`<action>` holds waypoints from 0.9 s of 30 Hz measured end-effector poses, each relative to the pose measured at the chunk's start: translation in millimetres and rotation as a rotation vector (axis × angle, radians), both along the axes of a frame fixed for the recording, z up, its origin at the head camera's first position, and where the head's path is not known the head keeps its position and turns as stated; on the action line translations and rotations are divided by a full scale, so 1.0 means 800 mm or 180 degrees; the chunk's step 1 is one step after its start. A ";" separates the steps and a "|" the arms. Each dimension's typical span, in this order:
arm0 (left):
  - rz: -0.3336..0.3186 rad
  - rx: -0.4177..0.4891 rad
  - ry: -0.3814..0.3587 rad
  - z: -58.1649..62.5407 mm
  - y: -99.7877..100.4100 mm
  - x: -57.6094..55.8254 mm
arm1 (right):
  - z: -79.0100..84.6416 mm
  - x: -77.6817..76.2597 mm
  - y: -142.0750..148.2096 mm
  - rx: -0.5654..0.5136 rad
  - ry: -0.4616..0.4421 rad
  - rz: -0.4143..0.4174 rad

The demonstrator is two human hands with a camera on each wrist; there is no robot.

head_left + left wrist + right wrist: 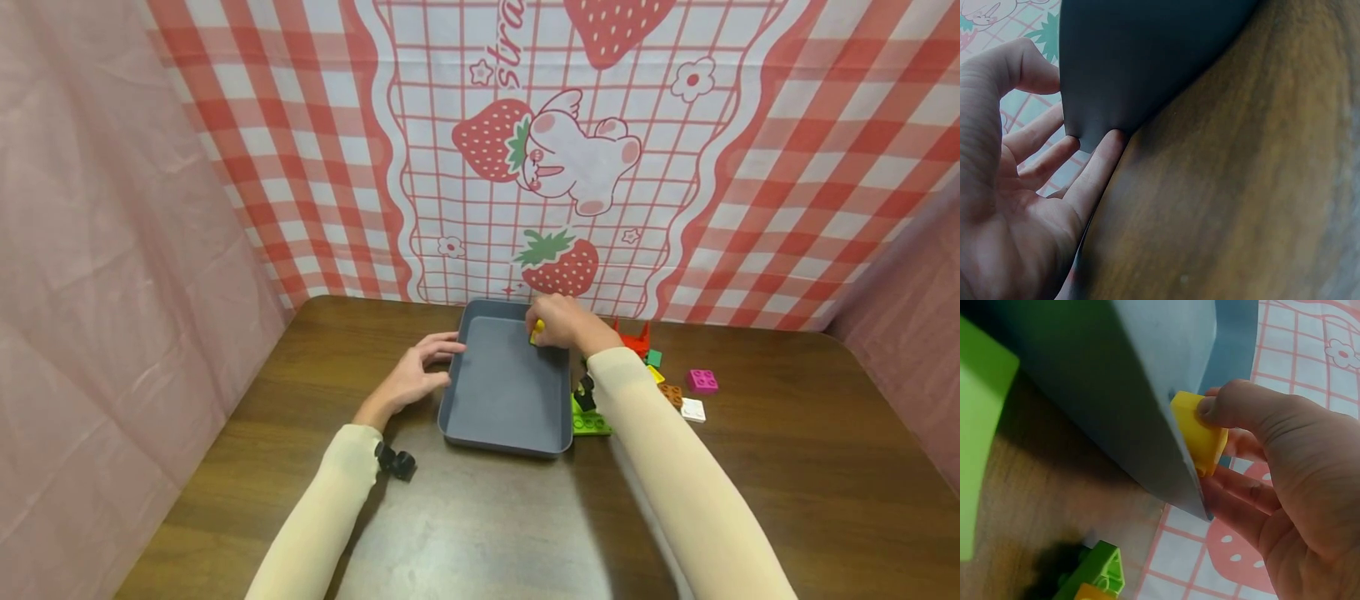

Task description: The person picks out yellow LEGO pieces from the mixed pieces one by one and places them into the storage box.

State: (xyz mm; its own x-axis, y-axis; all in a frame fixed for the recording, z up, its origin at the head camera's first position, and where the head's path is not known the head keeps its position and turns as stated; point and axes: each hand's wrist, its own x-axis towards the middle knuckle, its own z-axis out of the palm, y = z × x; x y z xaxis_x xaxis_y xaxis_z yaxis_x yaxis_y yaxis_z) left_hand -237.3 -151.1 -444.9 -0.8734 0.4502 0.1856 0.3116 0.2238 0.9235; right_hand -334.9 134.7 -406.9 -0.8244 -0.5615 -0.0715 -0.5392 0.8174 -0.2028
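Note:
A grey rectangular tray [504, 387] lies on the wooden table in the head view. My right hand [564, 322] is over its far right corner and pinches a yellow toy block [1199, 432] between thumb and fingers. In the right wrist view, the block is at the tray's rim, partly behind the wall. At the tray's left side is my left hand [414, 373], with fingers spread. The left wrist view shows its fingertips [1112, 139] touching the tray's outer wall [1141, 56], and the thumb against the edge.
Right of the tray lie a light green building plate [591, 424], a red piece [637, 342], a small teal piece [654, 357], a brown brick [671, 394], a magenta brick [702, 381] and a white brick [693, 410]. A checked strawberry cloth [337, 167] hangs behind the table.

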 end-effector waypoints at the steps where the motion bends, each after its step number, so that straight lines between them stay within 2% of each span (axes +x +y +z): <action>1: -0.0001 0.0004 -0.0001 0.000 0.000 0.000 | -0.001 0.000 0.000 0.0008 -0.0003 -0.0001; 27: -0.0008 0.0029 0.0027 0.000 0.000 -0.001 | -0.004 0.005 -0.004 -0.0031 -0.0064 -0.0068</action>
